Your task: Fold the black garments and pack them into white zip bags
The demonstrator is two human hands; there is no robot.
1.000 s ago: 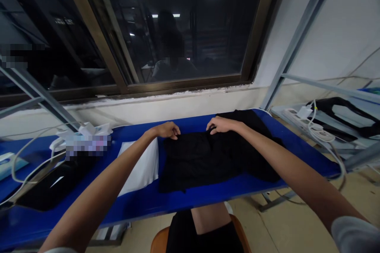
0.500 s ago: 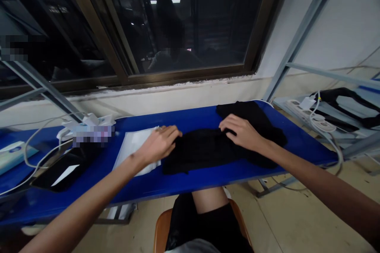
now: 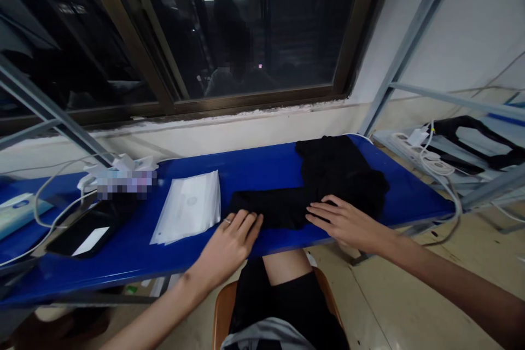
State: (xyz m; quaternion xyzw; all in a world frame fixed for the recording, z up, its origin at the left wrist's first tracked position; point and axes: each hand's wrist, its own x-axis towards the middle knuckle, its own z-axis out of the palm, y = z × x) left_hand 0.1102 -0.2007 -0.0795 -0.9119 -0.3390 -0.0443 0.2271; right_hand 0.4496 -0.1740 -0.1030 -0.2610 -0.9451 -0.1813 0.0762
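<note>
Across the middle of the frame runs a blue worktop (image 3: 258, 168). Right of centre lies black cloth (image 3: 281, 206), a narrow strip at its left, a bunched mass at its right. The left hand (image 3: 234, 236) rests fingers-extended on the strip's left end; the right hand (image 3: 344, 223) touches its right part. White plastic sleeves (image 3: 191, 205) lie left of centre, a dark window (image 3: 287, 38) fills the top.
</note>
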